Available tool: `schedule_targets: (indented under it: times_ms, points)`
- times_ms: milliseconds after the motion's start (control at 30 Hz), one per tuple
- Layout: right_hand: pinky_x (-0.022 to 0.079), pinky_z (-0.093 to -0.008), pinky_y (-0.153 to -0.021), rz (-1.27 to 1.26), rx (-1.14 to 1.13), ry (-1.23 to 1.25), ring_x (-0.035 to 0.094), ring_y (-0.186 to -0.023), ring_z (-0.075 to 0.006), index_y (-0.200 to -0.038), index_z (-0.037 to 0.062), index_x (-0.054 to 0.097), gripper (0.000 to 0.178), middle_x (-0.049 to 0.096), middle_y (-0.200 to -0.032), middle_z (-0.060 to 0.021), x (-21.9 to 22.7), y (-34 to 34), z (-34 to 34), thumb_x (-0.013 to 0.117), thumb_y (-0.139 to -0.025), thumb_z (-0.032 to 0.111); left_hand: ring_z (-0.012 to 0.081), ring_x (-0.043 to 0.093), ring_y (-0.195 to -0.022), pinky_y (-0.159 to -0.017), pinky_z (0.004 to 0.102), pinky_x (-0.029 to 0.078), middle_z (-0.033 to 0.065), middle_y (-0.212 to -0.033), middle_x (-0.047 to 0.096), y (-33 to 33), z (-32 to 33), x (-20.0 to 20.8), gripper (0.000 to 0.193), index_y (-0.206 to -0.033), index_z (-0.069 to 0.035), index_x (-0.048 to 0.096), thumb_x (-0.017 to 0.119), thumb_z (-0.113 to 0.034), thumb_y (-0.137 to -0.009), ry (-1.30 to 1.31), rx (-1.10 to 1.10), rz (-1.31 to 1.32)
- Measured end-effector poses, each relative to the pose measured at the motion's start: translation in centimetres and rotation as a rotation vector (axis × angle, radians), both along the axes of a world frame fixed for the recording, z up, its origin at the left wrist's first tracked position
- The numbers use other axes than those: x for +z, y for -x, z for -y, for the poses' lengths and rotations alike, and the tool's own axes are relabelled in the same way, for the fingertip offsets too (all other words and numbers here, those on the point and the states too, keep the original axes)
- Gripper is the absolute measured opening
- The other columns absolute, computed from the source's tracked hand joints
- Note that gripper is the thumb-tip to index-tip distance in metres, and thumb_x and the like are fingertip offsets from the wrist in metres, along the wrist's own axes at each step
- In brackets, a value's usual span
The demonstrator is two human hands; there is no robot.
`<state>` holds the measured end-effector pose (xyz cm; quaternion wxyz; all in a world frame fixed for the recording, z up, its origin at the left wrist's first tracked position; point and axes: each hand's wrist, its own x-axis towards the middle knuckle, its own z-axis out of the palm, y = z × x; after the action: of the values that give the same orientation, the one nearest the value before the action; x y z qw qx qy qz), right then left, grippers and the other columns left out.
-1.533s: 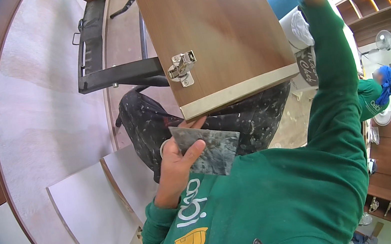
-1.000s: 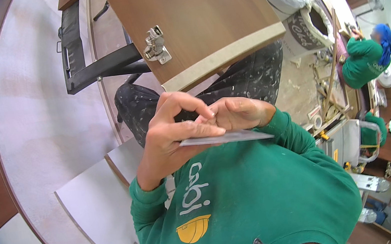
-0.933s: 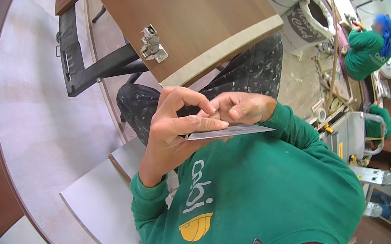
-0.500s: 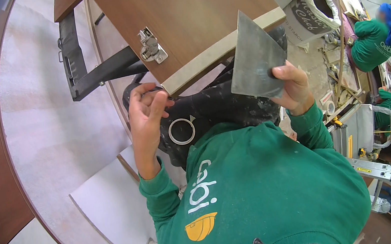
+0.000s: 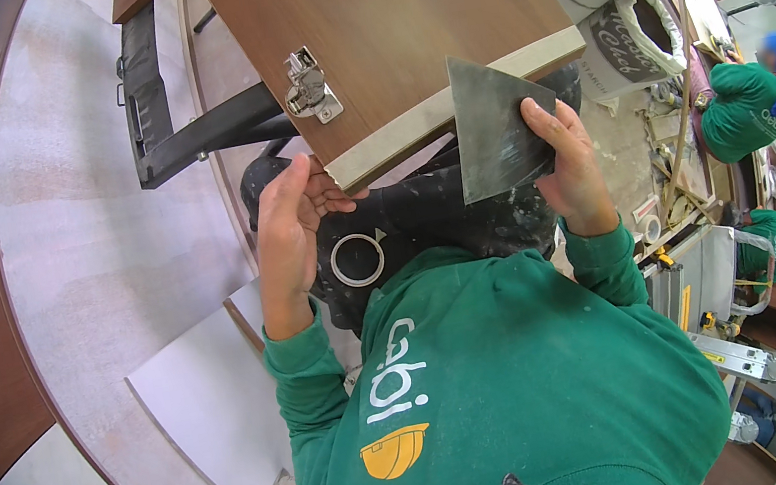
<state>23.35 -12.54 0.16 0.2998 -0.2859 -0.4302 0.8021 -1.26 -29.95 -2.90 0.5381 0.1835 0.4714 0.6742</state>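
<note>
In front of me a brown wood-grain board (image 5: 394,16) has a pale strip (image 5: 457,97) along its near edge. A metal cabinet hinge (image 5: 311,88) is fixed near its left side. My left hand (image 5: 290,207) is at the board's near left corner, thumb apart, with the fingertips against or just under the edge; the exact contact is hard to see. My right hand (image 5: 571,155) grips a flat grey metal plate (image 5: 497,131) between thumb and fingers. The plate stands tilted in front of the strip's right part. A thin white ring (image 5: 357,260) lies on my dark trousers.
Black metal legs (image 5: 202,140) hold the board up. Buckets with plastic liners (image 5: 625,51) stand at the far right. Two co-workers in green (image 5: 739,110) are beyond, near scrap wood and an aluminium ladder (image 5: 741,355). A white panel (image 5: 207,410) leans at my left.
My right hand has turned the metal plate more upright and shifted it slightly left relative to the board. My left thumb has lifted away from the fingers at the corner.
</note>
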Motion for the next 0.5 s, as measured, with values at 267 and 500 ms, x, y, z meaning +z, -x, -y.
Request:
schedule_targets:
  times_ms: [267, 500]
  points:
    - [0.056, -0.0312, -0.087, -0.018, -0.072, 0.037, 0.07, -0.099, -0.0149, -0.125, -0.0002, 0.064, 0.03, 0.072, -0.114, -0.0075, -0.6, -0.4, -1.7, 0.06, -0.105, 0.022, 0.0206, 0.074, -0.085, -0.075, 0.0288, 0.056, 0.0147, -0.098, 0.075, -0.8, -1.1, -0.3, 0.038, -0.115, 0.007, 0.067, 0.063, -0.03, -0.104, 0.079, -0.016, -0.172]
    - [0.056, -0.0298, -0.082, 0.064, -0.166, -0.13, 0.07, -0.092, -0.0146, -0.116, -0.0009, 0.065, 0.025, 0.073, -0.106, -0.0075, 2.5, -0.5, -1.3, 0.071, -0.096, 0.013, 0.0198, 0.073, -0.082, -0.077, 0.0303, 0.058, 0.0139, -0.096, 0.075, -1.7, -2.2, -1.9, 0.045, -0.111, 0.008, 0.068, 0.057, -0.036, -0.108, 0.008, -0.05, -0.04]
